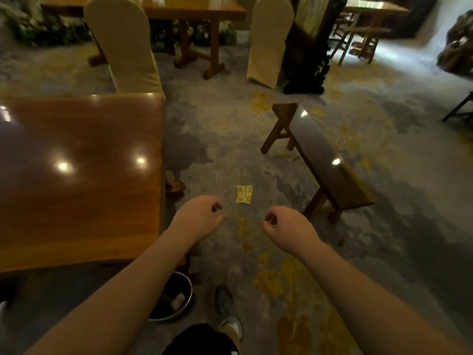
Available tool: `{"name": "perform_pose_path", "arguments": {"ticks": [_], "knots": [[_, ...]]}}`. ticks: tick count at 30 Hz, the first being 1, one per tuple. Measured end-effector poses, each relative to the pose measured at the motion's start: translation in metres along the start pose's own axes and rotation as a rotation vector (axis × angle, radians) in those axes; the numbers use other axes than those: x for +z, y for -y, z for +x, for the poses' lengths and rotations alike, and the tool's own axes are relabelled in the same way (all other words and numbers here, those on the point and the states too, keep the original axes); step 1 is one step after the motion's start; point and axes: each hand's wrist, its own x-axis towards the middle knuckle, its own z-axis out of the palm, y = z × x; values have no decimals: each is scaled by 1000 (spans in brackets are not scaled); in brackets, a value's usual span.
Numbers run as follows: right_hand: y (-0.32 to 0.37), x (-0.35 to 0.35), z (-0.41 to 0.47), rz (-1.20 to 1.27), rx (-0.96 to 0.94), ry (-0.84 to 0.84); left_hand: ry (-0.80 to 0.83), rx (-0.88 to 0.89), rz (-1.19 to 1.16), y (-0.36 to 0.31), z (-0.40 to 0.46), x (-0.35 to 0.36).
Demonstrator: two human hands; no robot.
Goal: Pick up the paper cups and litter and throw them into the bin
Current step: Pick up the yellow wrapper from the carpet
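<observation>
A small yellow wrapper [244,194] lies flat on the patterned carpet, just beyond both hands. My left hand [198,217] hovers below and left of it, fingers loosely curled, holding nothing. My right hand [288,230] hovers below and right of it, fingers also curled and empty. A round metal bin [188,307] stands on the floor under my left forearm, beside the table's near corner; something pale lies inside it. No paper cup is in view.
A glossy wooden table [76,175] fills the left. A wooden bench [320,155] runs diagonally on the right. Two cloth-covered chairs [125,44] and a second table [194,11] stand further back. My shoe [226,311] is beside the bin.
</observation>
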Motion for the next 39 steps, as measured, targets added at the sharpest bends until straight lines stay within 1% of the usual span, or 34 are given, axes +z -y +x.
{"name": "perform_pose_path", "arguments": {"ticks": [9,13,16,21,25,28,30,32,36,39], "knots": [[-54,-21,169,-72,26,150,29,-116,-53,10,182,8],[-75,-31,242,-41,28,185,53,-147,-70,8,249,3],[-93,-27,295,-34,8,233,86,-196,-68,12,299,8],[-129,-2,393,-32,-69,314,125,-346,-88,31,376,33],[-161,25,474,-27,-148,404,129,-462,-39,37,427,59],[-190,49,533,-32,-157,516,218,-565,-34,45,464,88],[-210,67,561,-46,-161,558,279,-597,-26,54,483,109],[-228,88,587,-59,-153,600,307,-637,-52,67,507,132],[-262,156,633,-65,-94,675,340,-670,-90,110,566,191],[-282,227,669,-77,-47,698,338,-684,-105,160,618,252]]}}
